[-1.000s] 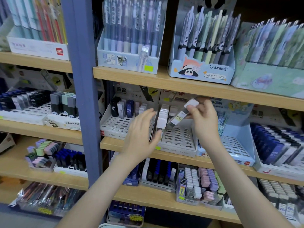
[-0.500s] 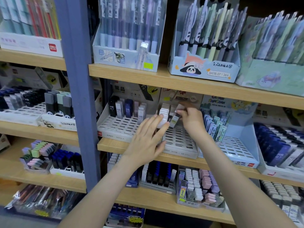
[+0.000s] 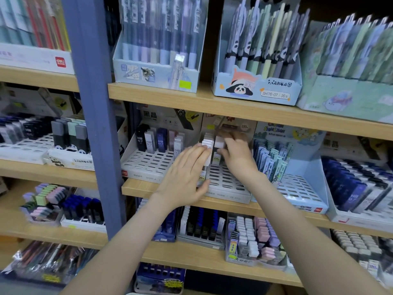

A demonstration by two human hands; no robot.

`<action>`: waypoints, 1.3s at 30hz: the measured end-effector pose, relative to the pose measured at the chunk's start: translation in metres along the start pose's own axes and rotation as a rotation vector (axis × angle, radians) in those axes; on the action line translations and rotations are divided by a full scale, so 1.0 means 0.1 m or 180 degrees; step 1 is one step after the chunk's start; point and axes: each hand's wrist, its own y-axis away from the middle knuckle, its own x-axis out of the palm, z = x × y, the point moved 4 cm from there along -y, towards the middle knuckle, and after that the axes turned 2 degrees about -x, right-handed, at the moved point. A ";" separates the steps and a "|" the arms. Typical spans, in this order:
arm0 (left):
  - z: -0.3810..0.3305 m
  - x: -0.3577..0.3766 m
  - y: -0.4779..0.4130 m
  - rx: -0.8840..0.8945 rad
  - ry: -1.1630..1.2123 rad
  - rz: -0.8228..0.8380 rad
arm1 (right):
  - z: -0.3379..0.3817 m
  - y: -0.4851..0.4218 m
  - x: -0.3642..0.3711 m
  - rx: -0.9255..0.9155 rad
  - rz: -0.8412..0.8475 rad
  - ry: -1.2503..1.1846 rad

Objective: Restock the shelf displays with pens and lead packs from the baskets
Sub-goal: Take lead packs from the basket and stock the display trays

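The wooden shelves (image 3: pixel 212 99) fill the view, split by a blue post (image 3: pixel 91 124), and they sit closer than a second ago. On the top board a panda box (image 3: pixel 255 88) holds upright pastel pens (image 3: pixel 268 43), with a pale blue box (image 3: pixel 155 75) of lilac and blue pens to its left. On the board below, three slotted trays stand side by side. A grey tray (image 3: pixel 146 165) on the left has dark and white HB packs (image 3: pixel 148 140) along its far edge. A white tray (image 3: pixel 225 182) sits in the middle, and a blue tray (image 3: pixel 297 188) on the right has pastel packs (image 3: pixel 272 154) at its far left. The left hand (image 3: pixel 187 173), earlier hanging short of the white tray, now lies with straight fingers touching the row of white-capped packs (image 3: pixel 206 143) at that tray's far left. The right hand (image 3: pixel 236 152) has come down and pinches the lead pack (image 3: pixel 217 156). A second ago the pack was tilted in the air above the tray. It now stands upright in the white tray, just beside that row.
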 end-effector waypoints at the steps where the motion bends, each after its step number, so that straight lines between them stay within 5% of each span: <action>1: 0.00 0.00 0.00 0.0004 -0.0002 0.0007 | -0.03 0.02 0.02 -0.0002 -0.0075 0.0027; 18: -0.03 -0.04 -0.14 -0.0115 -0.0121 0.0122 | -0.09 0.22 0.13 -0.0751 -0.0035 0.0304; 24: -0.12 -0.24 0.33 -0.0909 0.0209 -0.0421 | 0.19 0.84 -0.03 -0.1042 -0.1259 -0.0707; 26: -0.13 -0.26 0.72 -0.0864 0.0197 -0.0418 | 0.32 1.19 0.11 -0.1343 -0.1297 -0.0861; 33: -0.07 -0.16 2.62 -0.1159 -0.0121 0.0905 | 0.49 2.20 1.68 -0.1870 0.0367 -0.0582; 39: 0.01 0.18 4.21 -0.1671 -0.0004 0.2067 | 0.25 3.01 3.33 -0.1379 0.2451 -0.0172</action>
